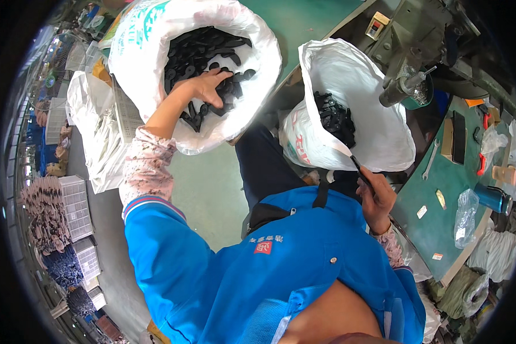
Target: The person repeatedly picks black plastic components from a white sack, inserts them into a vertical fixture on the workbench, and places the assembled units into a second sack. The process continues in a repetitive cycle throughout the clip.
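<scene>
My left hand (203,87) reaches into a large white woven bag (264,54) at the upper left. Its fingers are spread over a heap of flat black parts (195,51) with rounded ends, touching some of them. Low on the right, my right hand (378,202) is closed around a slim black part (358,166), whose tip points up toward the rim of a second white bag (378,152). Inside that second bag lies a smaller pile of black parts (333,117).
Right of the second bag is dark machinery (410,34) with a cup of small metal bits (421,94). A green workbench (407,212) carries a wrench (431,159) and a blue flask (493,199). White crates (76,206) with stacked parts line the left.
</scene>
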Tool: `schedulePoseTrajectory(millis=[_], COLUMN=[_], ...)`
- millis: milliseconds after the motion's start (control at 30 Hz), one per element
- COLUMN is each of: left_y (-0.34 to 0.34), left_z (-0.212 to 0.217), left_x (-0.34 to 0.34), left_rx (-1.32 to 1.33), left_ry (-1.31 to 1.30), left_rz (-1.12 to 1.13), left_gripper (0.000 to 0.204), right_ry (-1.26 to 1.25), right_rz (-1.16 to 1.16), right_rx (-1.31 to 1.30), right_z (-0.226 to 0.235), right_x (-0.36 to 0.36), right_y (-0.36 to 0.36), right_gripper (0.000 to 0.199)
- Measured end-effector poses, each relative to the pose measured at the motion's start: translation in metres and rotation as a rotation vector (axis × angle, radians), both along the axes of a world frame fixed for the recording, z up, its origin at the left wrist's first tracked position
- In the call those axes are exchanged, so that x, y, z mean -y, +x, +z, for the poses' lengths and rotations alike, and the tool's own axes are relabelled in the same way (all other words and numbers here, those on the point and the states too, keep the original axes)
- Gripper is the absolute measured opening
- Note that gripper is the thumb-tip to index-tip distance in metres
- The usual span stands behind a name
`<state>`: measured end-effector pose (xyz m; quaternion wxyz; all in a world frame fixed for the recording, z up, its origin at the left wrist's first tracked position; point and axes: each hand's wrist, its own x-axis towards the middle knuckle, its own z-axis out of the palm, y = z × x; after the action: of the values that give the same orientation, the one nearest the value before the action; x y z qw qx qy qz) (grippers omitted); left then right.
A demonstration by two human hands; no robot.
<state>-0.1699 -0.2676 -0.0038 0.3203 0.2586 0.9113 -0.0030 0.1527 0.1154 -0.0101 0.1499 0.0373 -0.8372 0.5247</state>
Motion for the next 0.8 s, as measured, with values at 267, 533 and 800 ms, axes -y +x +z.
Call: schedulePoseTrajectory(millis=[267, 533, 800], left_y=[0.016, -0.005, 0.029], left_z=[-0.005, -0.023, -0.029], left_x=[0.006, 0.005, -0.036], left_rx=[-0.186, -0.132, -0.412], left_ry=[0.060, 0.194, 0.031], left_rz=[-0.039, 0.239, 0.490], left_gripper=[0.103, 0.084, 0.087], right_ry=[-0.103, -0.120, -0.132], right_rz=[0.039, -0.007, 0.008], right_rx=[-0.008, -0.003, 0.019], right_z=[-0.011, -0.010, -0.014], right_x=[0.010, 0.010, 0.014], right_y=[-0.001, 0.002, 0.002], right_gripper=[0.040, 0.038, 0.034])
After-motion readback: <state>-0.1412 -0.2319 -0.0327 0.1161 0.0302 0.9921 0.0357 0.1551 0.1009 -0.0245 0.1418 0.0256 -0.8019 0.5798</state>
